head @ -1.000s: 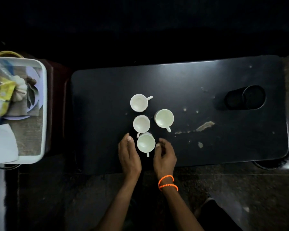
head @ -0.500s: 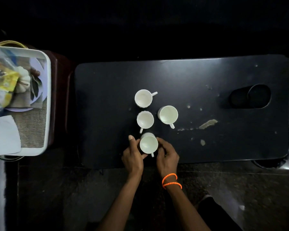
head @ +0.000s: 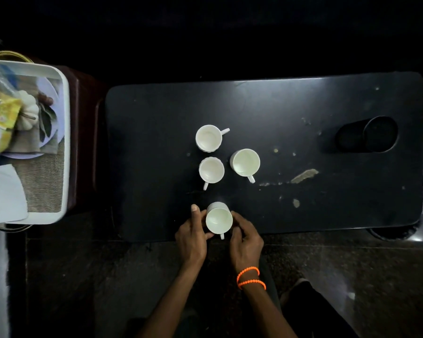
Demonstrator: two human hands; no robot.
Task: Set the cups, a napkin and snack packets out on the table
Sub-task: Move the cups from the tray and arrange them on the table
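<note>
Several white cups stand on the black table (head: 303, 106). The nearest cup (head: 218, 220) sits by the table's front edge, its handle pointing toward me. My left hand (head: 193, 236) presses its left side and my right hand (head: 245, 237), with orange bead bracelets at the wrist, holds its right side. Three more cups stand farther back: a far cup (head: 208, 138), a middle cup (head: 211, 170) and a right cup (head: 246, 162). Snack packets (head: 3, 113) and a white napkin (head: 3, 193) lie in the tray at left.
A white tray (head: 65, 142) rests on a dark stool left of the table, holding a plate and a woven mat. A black cylindrical container (head: 366, 134) lies on its side at the table's right end. Worn patches mark the tabletop.
Both hands have closed in on the nearest cup and drawn it toward the front edge, away from the middle cup it was touching.
</note>
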